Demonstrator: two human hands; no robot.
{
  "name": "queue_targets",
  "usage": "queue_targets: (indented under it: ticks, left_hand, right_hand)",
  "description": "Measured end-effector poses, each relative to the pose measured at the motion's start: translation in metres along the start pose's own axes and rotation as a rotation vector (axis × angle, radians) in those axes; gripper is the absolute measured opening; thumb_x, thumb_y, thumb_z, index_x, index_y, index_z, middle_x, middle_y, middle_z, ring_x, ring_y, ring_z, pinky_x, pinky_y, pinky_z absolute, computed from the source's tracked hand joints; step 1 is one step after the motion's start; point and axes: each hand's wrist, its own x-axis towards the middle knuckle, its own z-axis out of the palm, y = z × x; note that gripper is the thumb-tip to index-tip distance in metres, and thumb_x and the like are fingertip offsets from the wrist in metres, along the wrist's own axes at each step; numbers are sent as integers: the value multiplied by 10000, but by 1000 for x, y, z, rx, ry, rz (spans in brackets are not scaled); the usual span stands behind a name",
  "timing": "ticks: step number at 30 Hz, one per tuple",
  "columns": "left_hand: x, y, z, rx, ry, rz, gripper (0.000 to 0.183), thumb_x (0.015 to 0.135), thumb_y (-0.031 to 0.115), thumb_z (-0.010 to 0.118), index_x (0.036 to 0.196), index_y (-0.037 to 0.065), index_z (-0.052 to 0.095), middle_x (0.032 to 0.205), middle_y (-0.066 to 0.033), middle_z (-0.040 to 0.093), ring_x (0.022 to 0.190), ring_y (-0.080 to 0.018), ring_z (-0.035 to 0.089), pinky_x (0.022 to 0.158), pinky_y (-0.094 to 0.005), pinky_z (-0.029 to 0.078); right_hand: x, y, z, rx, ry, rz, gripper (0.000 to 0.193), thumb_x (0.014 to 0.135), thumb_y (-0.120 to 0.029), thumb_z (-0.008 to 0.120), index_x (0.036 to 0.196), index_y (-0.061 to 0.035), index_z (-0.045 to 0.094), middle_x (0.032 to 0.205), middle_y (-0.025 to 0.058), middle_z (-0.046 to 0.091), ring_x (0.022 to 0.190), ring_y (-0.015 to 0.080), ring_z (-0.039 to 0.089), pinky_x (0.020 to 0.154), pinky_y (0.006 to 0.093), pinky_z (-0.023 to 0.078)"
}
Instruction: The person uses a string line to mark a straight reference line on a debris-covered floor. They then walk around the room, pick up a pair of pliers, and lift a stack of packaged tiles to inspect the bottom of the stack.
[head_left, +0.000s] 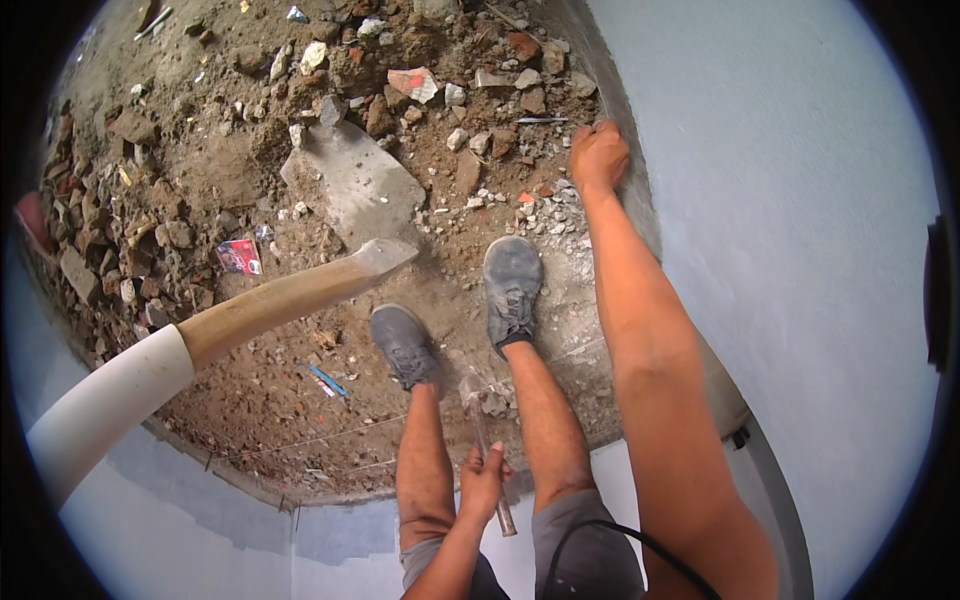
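My left hand (482,484) is closed round the handle of a short, hammer-like tool (480,428) between my legs. Its upper end is dusty and blends into the rubble, so its shape is unclear. My right hand (599,155) reaches forward to the base of the wall on the right, fingers curled; anything in them is hidden. On the rubble ahead lies a dusty shovel blade (375,190). A wooden handle (270,305) with a tapered, pale end and a white sleeve (115,405) slants in from the left, apart from both hands.
Broken bricks and stones (95,250) heap up at the left and far side. A pale blue wall (780,200) runs along the right. My grey shoes (512,285) stand on dirt; a red-and-blue wrapper (239,257) and a blue stick (327,381) lie left of them.
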Motion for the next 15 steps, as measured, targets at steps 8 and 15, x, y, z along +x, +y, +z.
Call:
queue_targets:
  ticks: [8,15]
  left_hand:
    - [-1,2,2,-42,-6,16,261,938,287,614,823,81,503,632,-24,561,549,-109,547,529,-238,431]
    - [2,-1,4,-33,18,23,250,939,271,615,828,78,503,636,-26,562,545,-108,546,525,-232,437]
  right_hand:
    - [20,37,59,387,-49,354,266,773,-235,714,763,17,626,792,225,666,785,368,663,743,437,510]
    - [3,15,44,279,1,301,265,776,-225,718,739,20,625,784,216,671,771,360,666,724,428,511]
